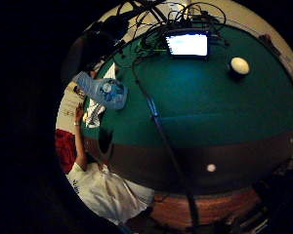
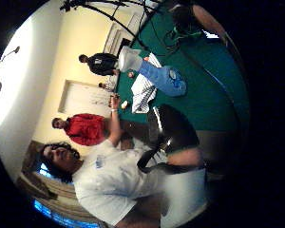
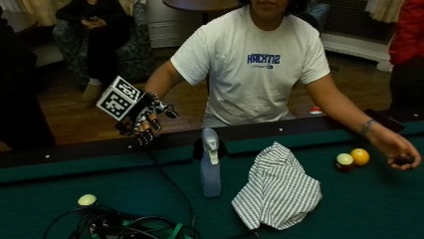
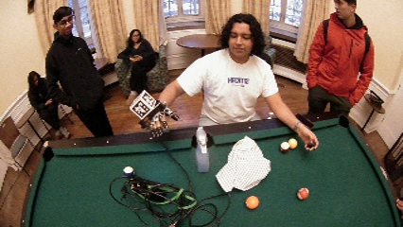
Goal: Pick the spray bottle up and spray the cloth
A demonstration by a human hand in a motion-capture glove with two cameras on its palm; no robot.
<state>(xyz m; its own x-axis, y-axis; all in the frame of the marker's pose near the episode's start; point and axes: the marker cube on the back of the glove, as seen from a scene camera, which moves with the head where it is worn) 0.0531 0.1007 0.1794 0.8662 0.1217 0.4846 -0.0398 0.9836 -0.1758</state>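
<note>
**Legible markings: one item only**

I find a single printed text in these views. It stands on the chest of the person's white T-shirt (image 3: 255,59): one line of blue block capitals, with a much smaller blue mark just beneath it. From the outside view I read the line roughly as "HACKMS", but the letters are too soft for me to confirm the spelling. The smaller mark under it I cannot read at all.

I can read no label or brand on the spray bottle (image 3: 211,167). The billiard balls (image 3: 352,158) on the felt show me no readable numbers. The lit screen (image 1: 187,44) at the table's far end shows only glare.
</note>
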